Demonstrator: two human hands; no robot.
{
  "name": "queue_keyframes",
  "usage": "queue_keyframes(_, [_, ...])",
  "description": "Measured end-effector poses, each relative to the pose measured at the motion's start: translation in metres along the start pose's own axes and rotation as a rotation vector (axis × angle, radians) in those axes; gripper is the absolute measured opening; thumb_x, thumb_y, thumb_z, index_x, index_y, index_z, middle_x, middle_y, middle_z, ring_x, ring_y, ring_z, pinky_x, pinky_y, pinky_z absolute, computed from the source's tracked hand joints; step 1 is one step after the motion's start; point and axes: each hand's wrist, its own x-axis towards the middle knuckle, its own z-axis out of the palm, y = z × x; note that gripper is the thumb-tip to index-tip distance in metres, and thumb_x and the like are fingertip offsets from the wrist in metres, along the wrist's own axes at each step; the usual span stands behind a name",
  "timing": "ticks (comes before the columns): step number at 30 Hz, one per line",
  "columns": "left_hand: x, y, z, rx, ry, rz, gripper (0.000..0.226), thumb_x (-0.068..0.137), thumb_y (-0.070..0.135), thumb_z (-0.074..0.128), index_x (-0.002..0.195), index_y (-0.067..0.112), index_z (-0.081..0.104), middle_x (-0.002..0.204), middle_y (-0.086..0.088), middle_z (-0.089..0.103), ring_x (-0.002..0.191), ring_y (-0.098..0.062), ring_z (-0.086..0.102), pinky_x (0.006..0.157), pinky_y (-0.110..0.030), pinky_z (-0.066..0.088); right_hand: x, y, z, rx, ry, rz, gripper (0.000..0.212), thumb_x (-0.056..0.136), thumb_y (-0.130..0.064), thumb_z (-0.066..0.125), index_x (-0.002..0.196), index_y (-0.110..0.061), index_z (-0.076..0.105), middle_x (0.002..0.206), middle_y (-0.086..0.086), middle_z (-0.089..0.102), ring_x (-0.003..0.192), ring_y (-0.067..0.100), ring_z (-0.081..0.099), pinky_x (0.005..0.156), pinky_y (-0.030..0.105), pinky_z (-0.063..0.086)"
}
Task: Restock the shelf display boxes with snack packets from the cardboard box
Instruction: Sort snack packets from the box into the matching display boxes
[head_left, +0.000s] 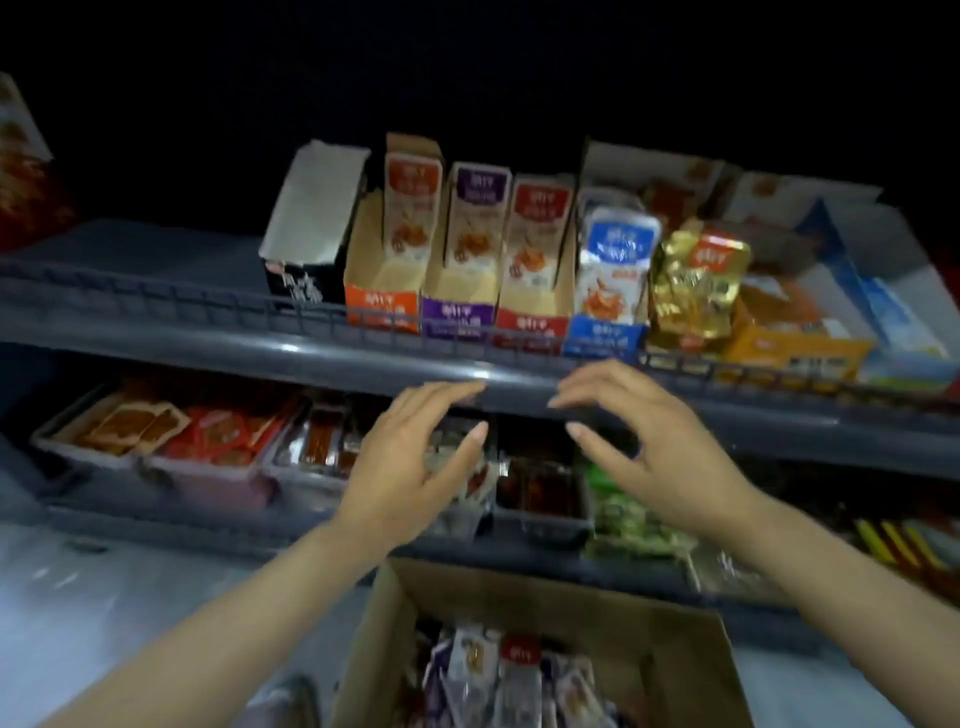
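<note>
A brown cardboard box (670, 639) stands open at the bottom centre, with several snack packets (498, 675) in purple, white and red inside. On the upper shelf stand an orange display box (387, 306), a purple display box (457, 312), a red display box (530, 322) and a blue display box (605, 332), each holding upright packets. My left hand (410, 462) and my right hand (660, 447) hover side by side just below the upper shelf's front rail, above the cardboard box. Both have spread fingers and hold nothing.
A black and white box (306, 234) stands left of the orange one. Gold packets (696, 286) and orange cartons (800, 332) fill the upper shelf's right. The dark rail (208, 338) edges that shelf. The lower shelf holds trays of snacks (208, 441) and green packets (634, 514).
</note>
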Motion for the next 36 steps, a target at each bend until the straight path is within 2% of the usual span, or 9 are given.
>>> queue_keyframes(5, [-0.08, -0.029, 0.053, 0.026, -0.267, -0.174, 0.05, 0.091, 0.061, 0.038, 0.129, 0.031, 0.053, 0.126, 0.015, 0.056, 0.118, -0.002, 0.051, 0.096, -0.023, 0.045, -0.088, 0.024, 0.088, -0.01, -0.208, 0.121, 0.023, 0.096, -0.025, 0.053, 0.117, -0.029, 0.06, 0.121, -0.017, 0.05, 0.11, -0.004, 0.047, 0.088, 0.003, 0.031])
queue_keyframes(9, [-0.131, -0.071, 0.091, 0.416, -0.568, -0.273, 0.08, 0.08, 0.081, 0.009, 0.136, 0.034, 0.042, 0.128, 0.007, 0.057, 0.114, -0.016, 0.055, 0.096, -0.037, 0.045, -0.139, 0.056, 0.162, -0.043, -0.438, 0.22, 0.033, 0.099, -0.032, 0.046, 0.13, -0.026, 0.052, 0.137, -0.011, 0.042, 0.12, 0.008, 0.048, 0.093, 0.017, 0.038])
queue_keyframes(13, [-0.174, -0.097, 0.121, 0.452, -0.789, -0.503, 0.066, 0.091, 0.062, 0.037, 0.145, 0.025, 0.029, 0.144, -0.001, 0.042, 0.124, -0.021, 0.045, 0.096, -0.033, 0.044, -0.184, 0.08, 0.218, -0.084, -0.657, 0.355, 0.049, 0.096, -0.037, 0.048, 0.142, -0.025, 0.038, 0.151, -0.006, 0.028, 0.131, 0.015, 0.039, 0.099, 0.027, 0.038])
queue_keyframes(16, [-0.194, -0.112, 0.138, 0.438, -0.877, -0.648, 0.068, 0.093, 0.057, 0.042, 0.148, 0.024, 0.023, 0.15, -0.002, 0.035, 0.131, -0.023, 0.039, 0.101, -0.032, 0.04, -0.209, 0.096, 0.243, -0.041, -0.722, 0.482, 0.055, 0.094, -0.045, 0.051, 0.142, -0.024, 0.036, 0.154, -0.003, 0.024, 0.134, 0.019, 0.036, 0.1, 0.029, 0.039])
queue_keyframes(21, [-0.199, -0.128, 0.168, 0.309, -0.901, -0.777, 0.069, 0.094, 0.051, 0.047, 0.151, 0.022, 0.021, 0.156, -0.001, 0.026, 0.139, -0.022, 0.03, 0.109, -0.031, 0.033, -0.235, 0.126, 0.272, 0.195, -0.617, 0.918, 0.074, 0.085, -0.056, 0.059, 0.146, -0.025, 0.029, 0.154, 0.0, 0.025, 0.136, 0.023, 0.034, 0.107, 0.032, 0.035])
queue_keyframes(25, [-0.199, -0.144, 0.191, 0.2, -0.903, -0.89, 0.063, 0.093, 0.045, 0.053, 0.148, 0.026, 0.028, 0.155, 0.001, 0.026, 0.139, -0.02, 0.032, 0.11, -0.031, 0.032, -0.241, 0.142, 0.293, 0.509, -0.507, 1.244, 0.089, 0.075, -0.05, 0.075, 0.146, -0.022, 0.03, 0.146, 0.0, 0.031, 0.133, 0.027, 0.037, 0.107, 0.033, 0.035])
queue_keyframes(28, [-0.199, -0.148, 0.209, 0.09, -0.921, -0.993, 0.061, 0.096, 0.042, 0.05, 0.15, 0.027, 0.025, 0.157, 0.003, 0.022, 0.138, -0.02, 0.033, 0.105, -0.024, 0.033, -0.255, 0.161, 0.323, 0.668, -0.461, 1.367, 0.107, 0.049, -0.067, 0.08, 0.139, -0.028, 0.036, 0.135, -0.002, 0.049, 0.126, 0.025, 0.048, 0.106, 0.045, 0.04])
queue_keyframes(34, [-0.204, -0.145, 0.25, -0.042, -1.078, -1.029, 0.054, 0.102, 0.043, 0.034, 0.151, 0.028, 0.019, 0.16, 0.0, 0.014, 0.146, -0.021, 0.018, 0.116, -0.032, 0.023, -0.257, 0.162, 0.353, 0.619, -0.455, 1.495, 0.119, 0.041, -0.082, 0.071, 0.143, -0.035, 0.03, 0.148, 0.0, 0.032, 0.135, 0.029, 0.033, 0.11, 0.045, 0.032])
queue_keyframes(36, [-0.21, -0.14, 0.261, -0.052, -1.152, -1.013, 0.053, 0.103, 0.041, 0.028, 0.152, 0.026, 0.014, 0.161, 0.0, 0.006, 0.148, -0.022, 0.007, 0.119, -0.037, 0.014, -0.254, 0.16, 0.361, 0.763, -0.396, 1.487, 0.096, 0.054, -0.065, 0.081, 0.134, -0.035, 0.037, 0.146, 0.0, 0.037, 0.13, 0.027, 0.042, 0.108, 0.044, 0.038])
